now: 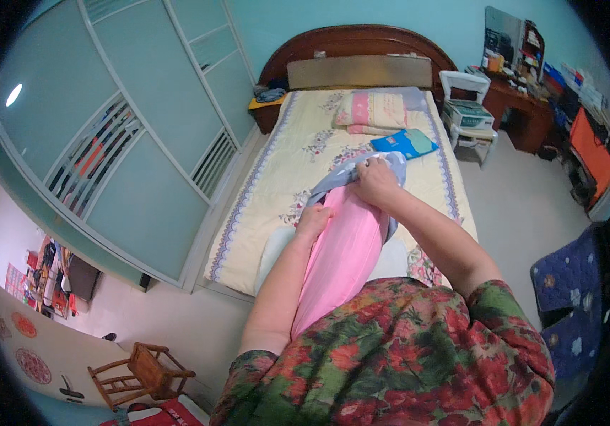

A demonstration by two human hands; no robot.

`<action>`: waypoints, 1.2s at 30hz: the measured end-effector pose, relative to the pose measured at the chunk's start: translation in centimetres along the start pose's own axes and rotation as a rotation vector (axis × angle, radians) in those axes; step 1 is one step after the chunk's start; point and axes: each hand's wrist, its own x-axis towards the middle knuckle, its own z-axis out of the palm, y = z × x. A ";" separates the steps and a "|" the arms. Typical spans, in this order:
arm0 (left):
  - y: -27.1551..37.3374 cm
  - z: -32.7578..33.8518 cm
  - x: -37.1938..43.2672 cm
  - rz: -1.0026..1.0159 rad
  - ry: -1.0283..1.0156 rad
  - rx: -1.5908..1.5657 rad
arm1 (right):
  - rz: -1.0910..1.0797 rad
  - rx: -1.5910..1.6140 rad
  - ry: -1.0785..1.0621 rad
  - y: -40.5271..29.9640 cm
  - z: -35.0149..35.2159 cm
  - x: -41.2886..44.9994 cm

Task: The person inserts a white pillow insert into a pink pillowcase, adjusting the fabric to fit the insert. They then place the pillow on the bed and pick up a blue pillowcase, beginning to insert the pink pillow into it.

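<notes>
A long pink pillow or cushion point(342, 250) extends from my body towards the bed, its far end inside a grey-blue patterned cloth cover point(337, 175). My left hand point(314, 221) grips the pink fabric near the cover's opening, on the left side. My right hand point(377, 180) is higher up, fingers closed on the cover's cloth over the pink end. Beyond my hands, a blue and green flat packet point(405, 144) and a folded pink and cream textile point(374, 110) lie on the flowered bedspread point(251, 213). Pale cloth point(394, 258) lies partly hidden under the pink pillow.
A wooden headboard point(358, 34) stands at the far end. Sliding wardrobe doors point(150, 80) line the left. On the right are a white chair point(464, 85) holding a box, and a cluttered dressing table point(518, 101). A wooden chair point(153, 373) stands at the lower left.
</notes>
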 end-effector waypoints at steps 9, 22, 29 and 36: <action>-2.7 -0.2 -0.4 0.062 0.054 0.028 | 0.109 0.167 -0.045 7.0 3.7 0.1; -2.1 1.5 -0.2 0.179 -0.139 0.666 | -0.794 1.110 -0.460 -7.2 2.4 -11.6; 4.4 10.4 -2.7 0.298 -0.278 0.501 | -0.597 1.098 -0.729 -1.5 0.6 -12.6; 8.3 17.4 -5.6 0.390 -0.499 0.343 | -0.438 1.165 -0.801 0.8 1.2 -12.2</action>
